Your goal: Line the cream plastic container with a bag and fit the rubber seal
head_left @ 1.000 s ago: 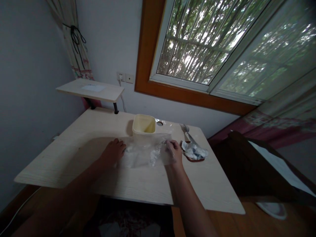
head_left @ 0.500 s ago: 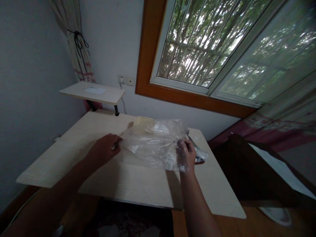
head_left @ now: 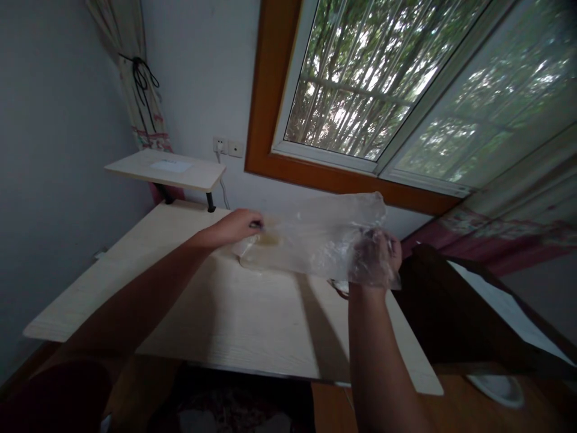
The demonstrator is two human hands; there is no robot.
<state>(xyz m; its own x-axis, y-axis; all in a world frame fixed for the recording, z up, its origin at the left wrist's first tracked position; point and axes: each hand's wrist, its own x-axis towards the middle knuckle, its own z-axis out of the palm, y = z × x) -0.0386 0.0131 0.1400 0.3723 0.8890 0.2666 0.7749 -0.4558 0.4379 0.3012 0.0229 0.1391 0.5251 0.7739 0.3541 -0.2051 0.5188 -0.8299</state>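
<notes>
Over the pale table [head_left: 261,325], the clear bag [head_left: 315,237] is up in the air, pinched in my left hand [head_left: 237,228] and gripped in my right hand [head_left: 382,257], and this looks like the spreading-out part, so next needs a soft pull

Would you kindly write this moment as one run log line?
left hand: pinching left end of clear plastic bag; right hand: grasping right end, film over it; bag: stretched above desk; yellowish container: showing through bag

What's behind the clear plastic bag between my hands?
Through the crumpled clear plastic bag, a blurred pale yellow shape shows near the left hand. A brown-rimmed object pokes out below; the bag hides the rest.
</notes>
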